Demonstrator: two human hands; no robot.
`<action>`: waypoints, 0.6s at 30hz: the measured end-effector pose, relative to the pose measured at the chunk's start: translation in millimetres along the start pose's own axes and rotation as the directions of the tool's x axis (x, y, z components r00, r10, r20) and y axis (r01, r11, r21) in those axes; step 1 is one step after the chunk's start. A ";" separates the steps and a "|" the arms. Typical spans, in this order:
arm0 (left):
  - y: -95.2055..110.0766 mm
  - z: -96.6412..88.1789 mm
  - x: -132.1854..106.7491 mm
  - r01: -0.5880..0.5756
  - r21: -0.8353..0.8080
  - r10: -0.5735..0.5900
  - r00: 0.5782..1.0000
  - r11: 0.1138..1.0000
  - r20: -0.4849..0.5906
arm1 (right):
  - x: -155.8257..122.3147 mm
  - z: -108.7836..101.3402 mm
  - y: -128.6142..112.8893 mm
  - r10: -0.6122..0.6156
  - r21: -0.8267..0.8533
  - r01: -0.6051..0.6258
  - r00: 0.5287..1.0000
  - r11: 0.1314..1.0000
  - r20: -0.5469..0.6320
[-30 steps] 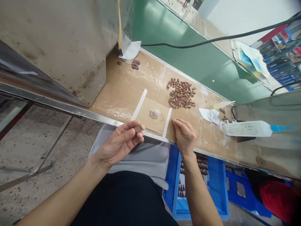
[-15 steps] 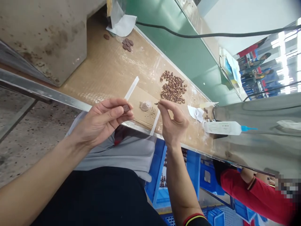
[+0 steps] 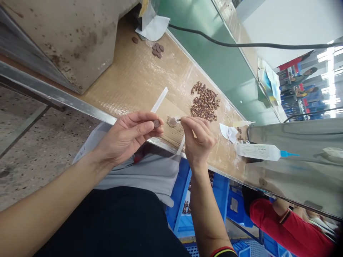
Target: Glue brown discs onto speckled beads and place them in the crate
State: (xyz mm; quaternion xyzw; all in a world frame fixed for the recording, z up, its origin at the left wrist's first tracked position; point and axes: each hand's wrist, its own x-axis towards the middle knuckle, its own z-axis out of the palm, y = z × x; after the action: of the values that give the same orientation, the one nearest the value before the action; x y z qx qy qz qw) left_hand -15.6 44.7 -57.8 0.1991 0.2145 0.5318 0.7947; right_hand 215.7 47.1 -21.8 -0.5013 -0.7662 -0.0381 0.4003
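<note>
My left hand (image 3: 134, 134) pinches a small brown oval disc (image 3: 157, 124) with tiny holes between thumb and fingers, above the table's front edge. Just to the right, my right hand (image 3: 199, 137) is closed in a pinch, its fingertips pointing at the disc but apart from it. Whatever is in that pinch is too small or hidden to make out. Between the hands, a small clear round container (image 3: 173, 121) sits on the cardboard with tiny bits scattered beside it. Behind my right hand lies a heap of small brown and gold pieces (image 3: 205, 101).
More brown discs (image 3: 157, 50) lie at the back left, near a stained machine housing (image 3: 80, 39). White paper (image 3: 227, 132) and a bottle with a blue nozzle (image 3: 258, 151) are on the right. Blue crates (image 3: 182, 210) stand below the table. A person in red (image 3: 284, 221) sits at lower right.
My left hand has come right with the disc, closer to my right hand. The small dark piece that showed at my right fingertips is now out of sight. The view has shifted slightly.
</note>
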 end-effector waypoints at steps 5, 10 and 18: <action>0.6 1.8 -0.7 0.000 -0.003 0.000 1.000 1.000 -0.008 | 0.7 -0.2 -0.7 -0.022 0.005 0.022 1.000 1.000 -0.004; 1.3 3.3 -1.0 0.004 -0.009 -0.004 1.000 1.000 -0.014 | 1.3 -1.1 -0.2 -0.055 -0.013 0.056 0.998 0.998 0.024; 0.8 1.8 -1.8 0.006 0.012 -0.005 1.000 1.000 -0.010 | 1.8 -0.7 -2.2 -0.013 0.028 0.014 1.000 1.000 -0.013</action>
State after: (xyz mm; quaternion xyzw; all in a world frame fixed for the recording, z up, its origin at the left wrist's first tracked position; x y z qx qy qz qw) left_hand -15.8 43.1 -55.7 0.2007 0.2221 0.5293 0.7939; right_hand 213.9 47.1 -19.4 -0.4902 -0.7674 -0.0333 0.4118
